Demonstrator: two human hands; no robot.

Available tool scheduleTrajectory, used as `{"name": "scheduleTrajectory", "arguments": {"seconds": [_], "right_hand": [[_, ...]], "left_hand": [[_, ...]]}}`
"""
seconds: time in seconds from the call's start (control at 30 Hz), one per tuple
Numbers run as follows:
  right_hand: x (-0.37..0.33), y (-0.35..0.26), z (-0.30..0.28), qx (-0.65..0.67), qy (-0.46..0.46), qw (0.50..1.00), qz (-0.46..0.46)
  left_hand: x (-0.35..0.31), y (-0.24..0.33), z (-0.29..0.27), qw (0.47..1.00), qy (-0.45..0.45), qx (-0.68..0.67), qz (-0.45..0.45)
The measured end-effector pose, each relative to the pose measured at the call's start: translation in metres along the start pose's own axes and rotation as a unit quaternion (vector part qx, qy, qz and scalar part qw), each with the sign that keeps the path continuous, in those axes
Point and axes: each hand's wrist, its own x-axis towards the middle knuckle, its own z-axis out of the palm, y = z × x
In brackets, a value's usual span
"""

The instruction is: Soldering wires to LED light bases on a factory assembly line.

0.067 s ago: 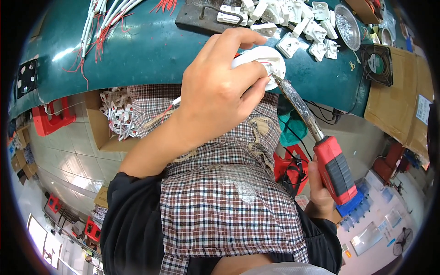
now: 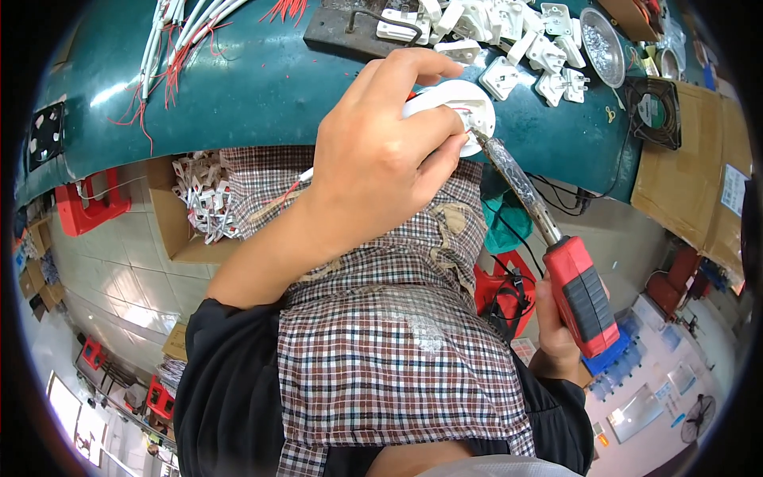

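Observation:
My left hand (image 2: 381,147) is closed at the edge of the teal bench, gripping a round white plastic housing (image 2: 479,102). Thumb and index finger pinch together at its near side, where a bit of red wire shows. A white cable end (image 2: 305,176) with thin red wire sticks out past my left wrist. My right hand (image 2: 555,334) is wrapped around the red and black handle of a soldering iron (image 2: 576,290). Its stained tip reaches into the housing beside my left fingertips. The exact contact point is too small to make out.
White plug housings (image 2: 548,52) are heaped at the back, beside a dark metal block (image 2: 334,32) and a metal bowl (image 2: 602,48). White cables (image 2: 163,48) lie at the back left. A small black fan (image 2: 653,111) stands at right. A carton of parts (image 2: 208,199) sits below the bench.
The handle of the soldering iron has shifted very slightly. Otherwise both hands and the white housing hold their places.

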Motion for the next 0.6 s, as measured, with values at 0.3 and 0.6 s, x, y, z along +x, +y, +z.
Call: {"name": "scheduleTrajectory", "arguments": {"seconds": [0.3, 0.6], "right_hand": [[0.006, -0.007, -0.005, -0.05, -0.035, 0.997, -0.039], [-0.009, 0.002, -0.002, 0.013, 0.011, 1.0, 0.011]], "left_hand": [[0.001, 0.0, -0.002, 1.0, -0.009, -0.012, -0.002], [0.002, -0.001, -0.003, 1.0, -0.019, -0.013, -0.007]]}}
